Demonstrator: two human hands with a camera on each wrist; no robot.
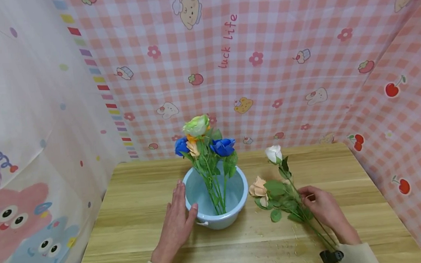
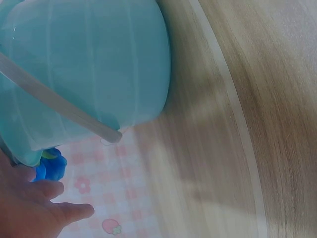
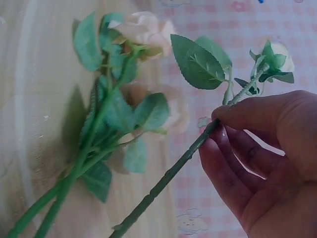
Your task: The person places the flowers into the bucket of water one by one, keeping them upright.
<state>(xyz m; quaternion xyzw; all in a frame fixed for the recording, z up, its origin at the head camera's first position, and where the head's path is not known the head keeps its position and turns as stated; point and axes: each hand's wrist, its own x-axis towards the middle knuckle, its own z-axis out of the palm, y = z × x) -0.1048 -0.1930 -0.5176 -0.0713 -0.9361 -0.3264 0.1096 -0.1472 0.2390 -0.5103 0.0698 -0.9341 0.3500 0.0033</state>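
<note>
My right hand (image 1: 324,207) pinches the green stem of a white rose (image 1: 274,154) between thumb and fingertips. Under and beside that stem, peach roses (image 1: 258,187) with leafy stems lie on the table; the right wrist view shows the held stem (image 3: 168,176) apart from them. With fingers straight, my left hand (image 1: 177,221) rests against the left side of a light blue bucket (image 1: 219,220). Inside the bucket stand several flowers: a pale green one (image 1: 196,125), blue ones (image 1: 223,147), and smaller orange and peach ones. The left wrist view shows the bucket's white handle (image 2: 59,101) hanging down its side.
The wooden table (image 1: 139,223) has water drops (image 1: 279,247) on its front right part. Behind it hangs a pink checked cloth (image 1: 219,63), with a white patterned cloth (image 1: 38,122) at the left and more checked cloth at the right.
</note>
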